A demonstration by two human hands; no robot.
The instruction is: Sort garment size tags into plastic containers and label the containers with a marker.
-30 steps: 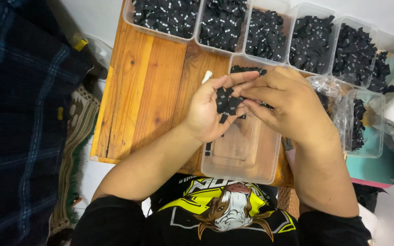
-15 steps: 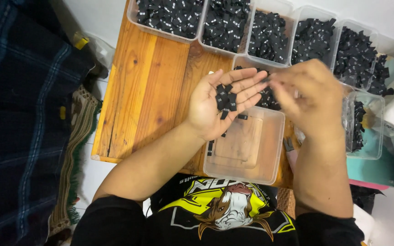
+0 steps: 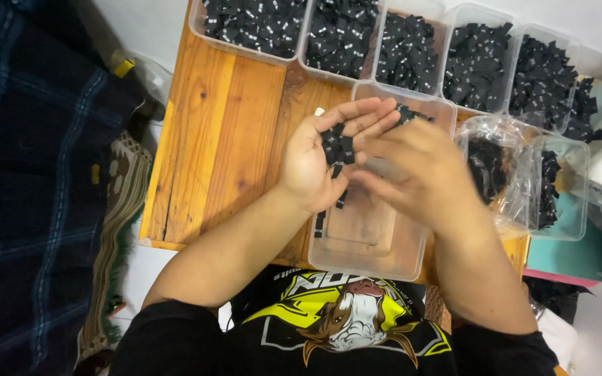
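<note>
The left hand (image 3: 315,157) is cupped palm-up with its fingers loosely curled, cradling a small heap of black fabric labels (image 3: 337,147). The right hand (image 3: 412,170) reaches in from the other side, its fingertips meeting the heap at the left palm; whether they pinch a label I cannot tell. Directly beneath both hands sits a clear plastic tub (image 3: 374,247), nearly bare, with a couple of loose labels at its edge under the left wrist. Beyond the fingertips runs a row of clear tubs (image 3: 412,52) packed with the same black labels. Just outside the right hand lies a crumpled clear bag (image 3: 499,167) of labels. All rests on a wooden board (image 3: 224,132)
</note>
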